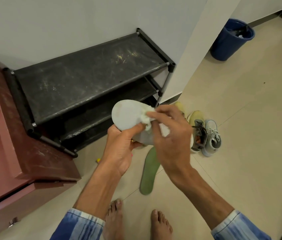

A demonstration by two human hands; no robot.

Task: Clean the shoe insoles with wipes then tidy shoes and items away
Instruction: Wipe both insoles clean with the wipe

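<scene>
The tiled floor (240, 118) carries a black shoe rack (91, 80) (its top shelf scuffed), a green insole (148, 172) lying flat, a cluster of shoes (201, 134) near it, and a blue bin (230, 40) well apart.

Shoe rack (88, 78) against the wall: top shelf reachable from above, lower shelves from the front only. Left hand (119, 149) gripping grey insole (126, 115) and right hand (171, 141) pinching wipe (147, 118) hang across that front. Maroon cabinet (15, 153) just beside the rack's left end. Green insole (148, 172) flat on floor (249, 110) under the hands. Shoes (204, 134) bunched by the pillar (194, 49). Open floor to the right; blue bin (230, 40) in the far corner.
</scene>
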